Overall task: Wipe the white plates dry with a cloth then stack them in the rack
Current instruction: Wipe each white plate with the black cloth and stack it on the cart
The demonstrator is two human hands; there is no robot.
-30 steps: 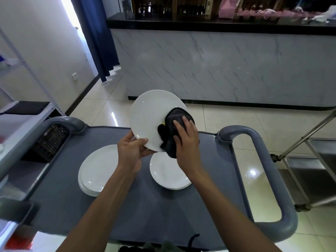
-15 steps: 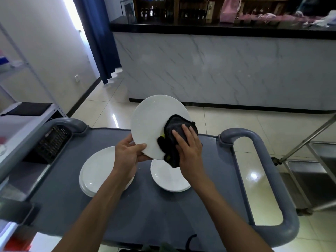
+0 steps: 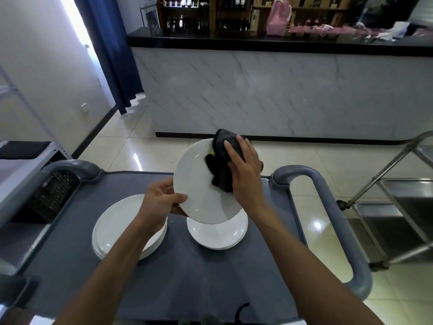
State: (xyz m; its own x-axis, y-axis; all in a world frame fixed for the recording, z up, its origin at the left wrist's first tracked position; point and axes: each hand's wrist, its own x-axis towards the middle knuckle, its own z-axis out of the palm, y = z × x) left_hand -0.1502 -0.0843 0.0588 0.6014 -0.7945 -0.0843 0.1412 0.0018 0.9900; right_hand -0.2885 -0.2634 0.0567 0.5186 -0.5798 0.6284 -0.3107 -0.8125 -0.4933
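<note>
Glossy cream floor tiles are running up to a grey-veined marble counter front (image 3: 269, 90) at 12 o'clock. A person is standing at a grey matte cart (image 3: 182, 273) with rounded tube handles. Their left hand (image 3: 161, 202) is pinching the smooth round white plate (image 3: 199, 184) at its 7 o'clock rim, thumb on the face, holding it tilted above the cart. The right hand (image 3: 243, 167) is pressing a crumpled dark cloth (image 3: 221, 160) flat-fingered against the plate's 1 o'clock edge. Beneath, a small plate stack (image 3: 218, 235) is sitting; a larger stack (image 3: 117, 228) is lying at 9 o'clock of it.
</note>
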